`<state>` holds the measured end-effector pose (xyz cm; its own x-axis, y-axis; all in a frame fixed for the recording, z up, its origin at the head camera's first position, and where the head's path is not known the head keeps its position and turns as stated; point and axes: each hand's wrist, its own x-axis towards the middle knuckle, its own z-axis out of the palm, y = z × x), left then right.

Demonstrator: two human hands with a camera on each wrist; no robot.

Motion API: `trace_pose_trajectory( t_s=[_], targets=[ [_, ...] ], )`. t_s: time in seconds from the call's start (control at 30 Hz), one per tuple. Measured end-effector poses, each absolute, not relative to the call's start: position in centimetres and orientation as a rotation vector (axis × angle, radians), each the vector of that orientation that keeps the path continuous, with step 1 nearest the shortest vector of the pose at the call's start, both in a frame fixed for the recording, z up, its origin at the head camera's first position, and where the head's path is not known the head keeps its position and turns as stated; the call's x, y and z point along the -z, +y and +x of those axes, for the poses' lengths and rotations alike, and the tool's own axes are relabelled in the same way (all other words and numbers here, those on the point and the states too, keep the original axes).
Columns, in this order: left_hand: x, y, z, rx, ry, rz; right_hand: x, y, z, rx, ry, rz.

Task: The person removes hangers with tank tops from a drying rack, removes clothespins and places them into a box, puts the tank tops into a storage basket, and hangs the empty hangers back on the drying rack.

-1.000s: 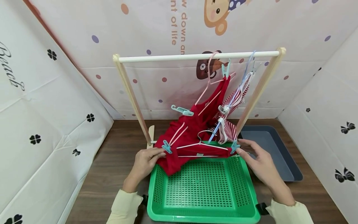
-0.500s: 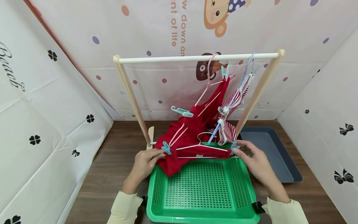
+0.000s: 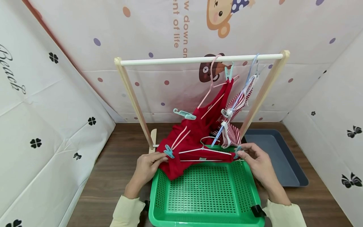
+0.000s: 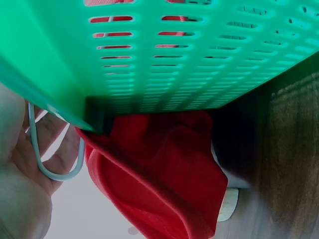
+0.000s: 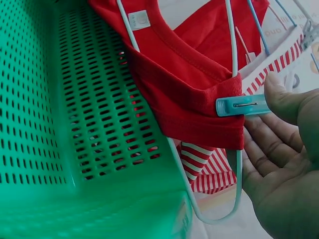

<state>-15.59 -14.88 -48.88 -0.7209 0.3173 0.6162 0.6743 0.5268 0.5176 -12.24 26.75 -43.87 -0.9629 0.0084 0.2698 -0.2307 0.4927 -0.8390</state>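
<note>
A red shirt (image 3: 193,132) lies over the back of the green basket (image 3: 199,217), with a white clothes hanger (image 3: 188,150) through it. My left hand (image 3: 147,165) holds the hanger's left end at the shirt edge; its rounded end shows against the fingers in the left wrist view. Beside it a blue clothespin (image 3: 169,151) sits on the shirt. With thumb and fingers my right hand (image 3: 259,162) pinches another blue clothespin (image 5: 241,105), which clips the shirt's right shoulder to the hanger. The basket rim hides part of my left fingers in the left wrist view.
A wooden rack with a white rod (image 3: 170,61) stands behind the basket. On it hang a pink hanger (image 3: 211,74) with red cloth and a striped red-and-white garment (image 3: 231,132). A loose pale-blue clip (image 3: 184,114) rests on the red cloth. A grey tray (image 3: 279,157) lies right.
My right hand has shifted slightly left and inward onto the right clothespin, now covering more of it. The left hand, shirt and hanger stay practically in place.
</note>
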Motion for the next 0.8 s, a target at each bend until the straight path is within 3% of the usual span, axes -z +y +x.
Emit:
trace_pose_trajectory(
  t_s=[0.8],
  targets=[
    [48.97,-14.84,-15.69,1.083,-2.306,-0.813,44.49,26.47,-12.52,-1.638,-2.350,0.082]
  ],
)
